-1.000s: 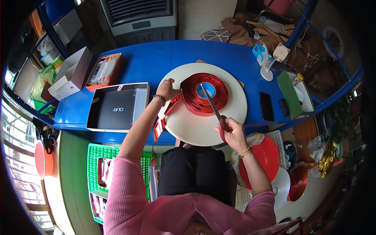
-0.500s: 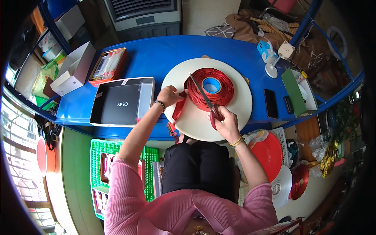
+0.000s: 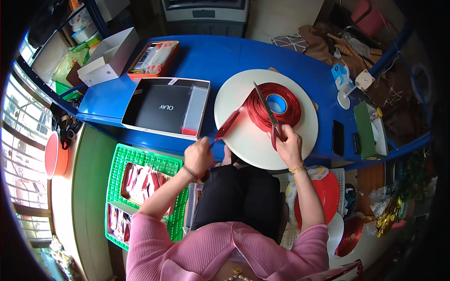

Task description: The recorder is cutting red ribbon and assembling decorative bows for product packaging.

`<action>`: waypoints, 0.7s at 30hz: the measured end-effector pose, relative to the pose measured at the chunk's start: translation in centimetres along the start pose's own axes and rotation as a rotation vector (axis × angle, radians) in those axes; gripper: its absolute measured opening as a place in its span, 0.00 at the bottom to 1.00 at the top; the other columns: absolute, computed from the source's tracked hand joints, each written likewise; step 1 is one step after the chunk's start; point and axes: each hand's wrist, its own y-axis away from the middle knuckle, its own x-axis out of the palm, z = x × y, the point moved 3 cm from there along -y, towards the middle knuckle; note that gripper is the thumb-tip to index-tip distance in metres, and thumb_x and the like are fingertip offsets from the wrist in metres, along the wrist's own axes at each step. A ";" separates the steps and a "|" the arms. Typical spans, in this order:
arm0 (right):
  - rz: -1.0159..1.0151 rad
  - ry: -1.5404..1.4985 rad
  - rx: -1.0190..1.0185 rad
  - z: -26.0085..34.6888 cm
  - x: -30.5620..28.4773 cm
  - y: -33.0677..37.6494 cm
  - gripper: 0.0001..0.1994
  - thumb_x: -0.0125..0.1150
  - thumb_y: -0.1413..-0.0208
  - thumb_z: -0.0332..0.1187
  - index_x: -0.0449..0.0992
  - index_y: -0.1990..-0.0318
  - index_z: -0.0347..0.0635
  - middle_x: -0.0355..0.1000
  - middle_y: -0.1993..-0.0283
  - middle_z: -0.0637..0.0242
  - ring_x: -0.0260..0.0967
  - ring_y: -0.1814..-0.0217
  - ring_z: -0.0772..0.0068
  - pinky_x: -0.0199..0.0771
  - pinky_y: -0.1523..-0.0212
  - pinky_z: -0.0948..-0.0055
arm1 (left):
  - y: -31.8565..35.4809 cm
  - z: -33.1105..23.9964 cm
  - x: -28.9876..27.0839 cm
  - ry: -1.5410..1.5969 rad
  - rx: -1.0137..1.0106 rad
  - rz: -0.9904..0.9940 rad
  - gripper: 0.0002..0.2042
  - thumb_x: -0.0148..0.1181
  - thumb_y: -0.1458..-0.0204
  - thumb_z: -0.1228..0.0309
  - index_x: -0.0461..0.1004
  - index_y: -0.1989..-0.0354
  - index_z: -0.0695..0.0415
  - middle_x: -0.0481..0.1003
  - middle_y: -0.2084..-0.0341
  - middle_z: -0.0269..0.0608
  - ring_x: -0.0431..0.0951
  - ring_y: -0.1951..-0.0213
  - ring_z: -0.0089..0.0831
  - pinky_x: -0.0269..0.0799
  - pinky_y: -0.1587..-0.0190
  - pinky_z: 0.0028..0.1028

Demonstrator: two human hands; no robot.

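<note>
A large roll of red ribbon [image 3: 259, 112] with a blue core lies on a round white disc [image 3: 243, 152]. From the roll's left side a loose length of red ribbon [image 3: 228, 125] stretches over the disc's edge to my left hand [image 3: 198, 157], whose fingers are closed around its end. My right hand [image 3: 289, 146] grips the red handles of a pair of scissors [image 3: 266, 105]. The blades point away from me, over the left part of the roll. Whether the blades touch the ribbon, I cannot tell.
On the blue table [image 3: 206, 54] left of the disc sit a shallow box with a black insert [image 3: 157, 105] and an orange-rimmed tray [image 3: 154, 56]. A phone [image 3: 338, 137] and a green box [image 3: 365, 129] are at right. A green basket [image 3: 176, 225] with packets stands below left.
My left hand has pulled back toward me, off the disc, drawing out more ribbon. The scissors stay over the roll. The whole view has shifted, so the table things sit farther right.
</note>
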 end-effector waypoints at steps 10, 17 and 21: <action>-0.074 0.261 -0.172 0.0 1.3 -1.8 0.17 0.61 0.58 0.28 0.68 0.58 0.38 0.73 0.65 0.55 0.70 0.63 0.54 0.66 0.61 0.62 | 14.7 5.2 1.3 0.081 -0.154 0.068 0.12 0.54 0.62 0.82 0.64 0.67 0.60 0.66 0.72 0.48 0.69 0.67 0.47 0.65 0.66 0.40; -0.076 0.320 -0.191 -0.8 1.3 -1.6 0.19 0.61 0.59 0.27 0.68 0.56 0.38 0.72 0.60 0.54 0.68 0.59 0.52 0.64 0.54 0.60 | 7.2 -0.2 -2.2 0.192 0.106 -0.099 0.26 0.62 0.60 0.76 0.61 0.50 0.62 0.65 0.55 0.55 0.67 0.55 0.52 0.66 0.54 0.39; -0.070 0.272 -0.137 -1.0 0.8 -1.4 0.19 0.62 0.60 0.27 0.67 0.57 0.40 0.72 0.62 0.57 0.68 0.59 0.53 0.62 0.55 0.60 | -2.3 -4.2 -2.3 0.264 0.197 -0.185 0.26 0.62 0.60 0.75 0.62 0.50 0.63 0.65 0.55 0.55 0.68 0.55 0.51 0.66 0.54 0.38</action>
